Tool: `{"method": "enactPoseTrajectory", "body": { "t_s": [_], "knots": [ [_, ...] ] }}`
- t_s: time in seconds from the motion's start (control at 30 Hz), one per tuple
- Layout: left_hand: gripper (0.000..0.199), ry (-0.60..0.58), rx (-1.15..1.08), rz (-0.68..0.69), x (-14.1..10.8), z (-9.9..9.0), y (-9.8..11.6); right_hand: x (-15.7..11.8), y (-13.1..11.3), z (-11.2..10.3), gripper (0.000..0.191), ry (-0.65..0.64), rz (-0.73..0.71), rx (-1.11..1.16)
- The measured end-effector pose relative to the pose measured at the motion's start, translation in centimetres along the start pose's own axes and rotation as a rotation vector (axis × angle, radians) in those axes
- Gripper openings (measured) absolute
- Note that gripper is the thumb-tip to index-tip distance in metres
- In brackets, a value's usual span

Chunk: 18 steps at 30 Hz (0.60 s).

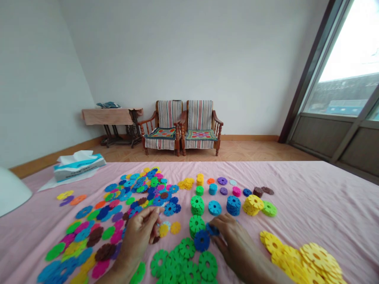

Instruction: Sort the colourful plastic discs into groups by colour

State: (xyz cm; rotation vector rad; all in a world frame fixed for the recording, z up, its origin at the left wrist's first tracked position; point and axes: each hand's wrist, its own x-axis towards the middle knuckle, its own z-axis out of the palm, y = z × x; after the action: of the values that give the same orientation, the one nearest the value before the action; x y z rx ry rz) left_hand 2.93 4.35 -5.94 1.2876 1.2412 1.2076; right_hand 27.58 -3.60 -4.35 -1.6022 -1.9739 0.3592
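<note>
My right hand (232,238) pinches a blue notched plastic disc (211,229) at its edge. Touching or just beside that piece is a dark blue disc (201,240), in front of a green disc stack (197,224). My left hand (142,228) hovers over the mixed discs with thumb and fingers pressed together; whatever is between them is hidden. By its fingertips lie a yellow disc (163,230) and an orange-yellow disc (175,227). A heap of green discs (177,264) spreads between my hands.
Loose multicoloured discs (111,213) cover the left side. Sorted stacks stand beyond my right hand, including blue (233,206) and yellow (253,205). A yellow heap (304,260) lies at the right front. A tissue box (79,167) stands far left on the pink cloth (319,201).
</note>
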Motion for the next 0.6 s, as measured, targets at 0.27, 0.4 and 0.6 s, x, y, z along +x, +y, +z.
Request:
{"method": "enactPoseTrajectory", "body": {
  "t_s": [0.27,0.4,0.6],
  "knots": [
    [0.037,0.011,0.002,0.002,0.0,0.1,0.1,-1.0,2.9,-0.8,0.022,0.077,0.223,0.222],
    [0.038,0.005,0.002,0.004,0.1,0.2,0.2,-2.4,4.1,-0.6,0.019,0.077,0.251,0.228],
    [0.041,0.017,0.017,-0.001,0.2,0.2,0.1,-4.1,1.8,-4.5,0.025,0.028,0.121,-0.150]
  ]
}}
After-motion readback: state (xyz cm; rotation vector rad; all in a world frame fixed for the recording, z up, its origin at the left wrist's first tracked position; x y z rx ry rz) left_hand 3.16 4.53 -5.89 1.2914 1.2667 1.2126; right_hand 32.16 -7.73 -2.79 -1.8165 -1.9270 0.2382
